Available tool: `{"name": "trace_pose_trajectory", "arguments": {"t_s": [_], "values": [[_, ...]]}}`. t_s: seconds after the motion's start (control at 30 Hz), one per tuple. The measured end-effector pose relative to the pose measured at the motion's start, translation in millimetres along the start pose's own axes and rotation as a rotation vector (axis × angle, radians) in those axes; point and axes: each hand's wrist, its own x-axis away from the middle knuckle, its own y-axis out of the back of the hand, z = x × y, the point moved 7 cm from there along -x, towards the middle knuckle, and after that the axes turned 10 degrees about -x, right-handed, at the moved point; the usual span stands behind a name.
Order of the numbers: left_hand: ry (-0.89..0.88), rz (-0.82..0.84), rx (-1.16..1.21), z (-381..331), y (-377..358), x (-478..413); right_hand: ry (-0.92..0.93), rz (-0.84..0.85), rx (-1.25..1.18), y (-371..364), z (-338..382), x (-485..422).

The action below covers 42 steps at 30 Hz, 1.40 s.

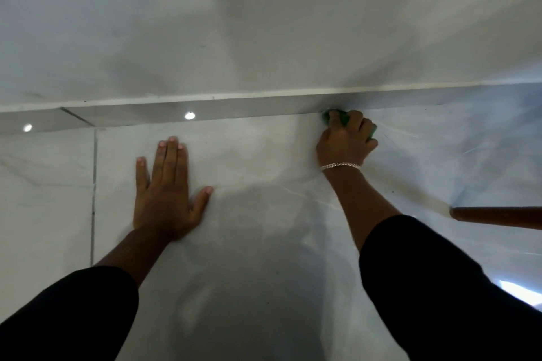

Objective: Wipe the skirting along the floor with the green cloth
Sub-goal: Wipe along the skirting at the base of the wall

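Note:
A grey glossy skirting (234, 108) runs across the view where the white wall meets the floor. My right hand (346, 141), with a silver bracelet at the wrist, is shut on a bunched green cloth (337, 117) and presses it against the foot of the skirting right of centre. Most of the cloth is hidden under my fingers. My left hand (167, 187) lies flat on the floor tile, fingers spread, well short of the skirting and holding nothing.
Pale marble-look floor tiles (264, 214) with a grout line (93, 184) at the left. A brown wooden pole or furniture leg (495, 217) juts in from the right edge. Ceiling lights reflect in the skirting at the left.

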Motion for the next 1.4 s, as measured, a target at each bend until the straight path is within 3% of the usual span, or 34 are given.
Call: {"name": "trace_pose_trajectory", "arguments": {"t_s": [0.1, 0.27, 0.4, 0.47, 0.6, 0.73, 0.87, 1.03, 1.2, 1.3, 1.4], "values": [[0.003, 0.012, 0.002, -1, 0, -1, -0.118, -0.035, -0.057, -5, 31, 18], [0.0, 0.011, -0.025, -2, -1, -1, 0.381, 0.045, -0.279, -24, 173, 96], [0.001, 0.012, -0.007, -1, -1, -1, 0.598, 0.078, -0.303, -16, 178, 87], [-0.011, 0.018, 0.002, -3, 2, 1, 0.531, 0.058, -0.333, -6, 130, 61], [-0.002, 0.028, -0.007, 0, 1, -1, 0.179, -0.059, -0.349, 15, 15, 1], [-0.001, 0.026, -0.02, -1, 0, -2, -0.112, -0.161, -0.336, 6, 7, 0], [-0.004, -0.023, -0.021, -4, 0, -2, 0.09, -0.235, -0.402, -2, 81, 46], [0.001, -0.1, -0.011, -2, 0, 0, 0.308, 0.005, -0.474, -15, 170, 99], [0.058, -0.143, 0.111, 2, 5, 5, 0.625, 0.206, -0.295, -14, 178, 104], [0.16, -0.182, 0.301, 2, 9, 19, 0.806, 0.339, -0.284, -11, 177, 127], [0.367, -0.134, 0.657, -15, 17, 49, 0.794, 0.495, -0.294, 1, 163, 148]]}}
